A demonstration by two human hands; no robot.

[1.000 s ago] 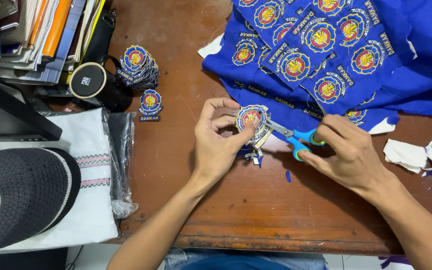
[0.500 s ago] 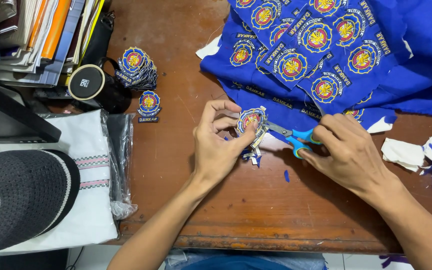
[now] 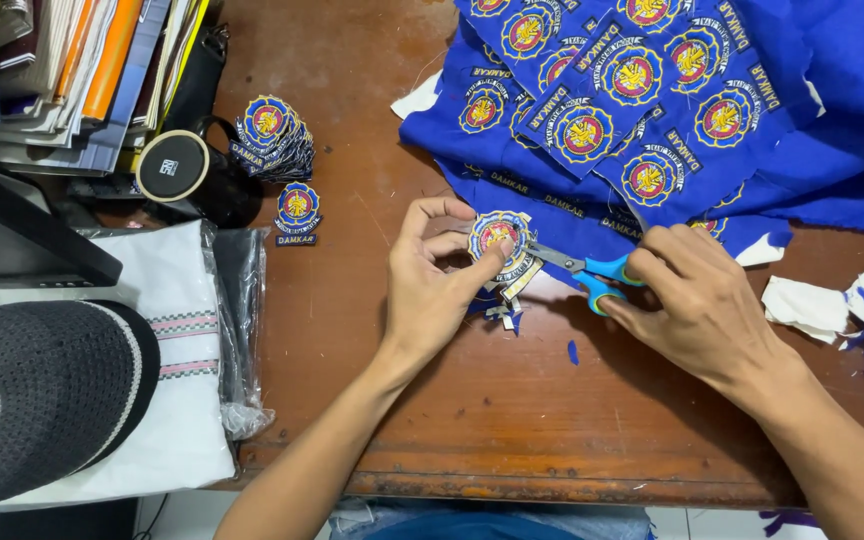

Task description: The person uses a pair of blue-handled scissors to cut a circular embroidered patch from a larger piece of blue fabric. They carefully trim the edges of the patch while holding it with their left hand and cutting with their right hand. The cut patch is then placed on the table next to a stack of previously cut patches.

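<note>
At the middle of the frame we see the left hand [image 3: 432, 290] pinching a round embroidered patch [image 3: 498, 235] between thumb and fingers, just above the wooden worktop [image 3: 512, 420]; the right hand [image 3: 697, 305] is closed around the blue handles of a pair of scissors [image 3: 582, 268], whose blades touch the patch's lower right edge; small blue scraps [image 3: 500, 312] lie beneath the patch; across the upper right spreads blue fabric [image 3: 832, 120] bearing many uncut patches; a stack of cut patches [image 3: 272, 135] sits in the upper left, one single patch [image 3: 298, 208] just below it; at lower left lies a black cap [image 3: 32, 400] on folded white cloth [image 3: 167, 420]; white and blue offcuts [image 3: 852, 310] lie at the right edge.
</note>
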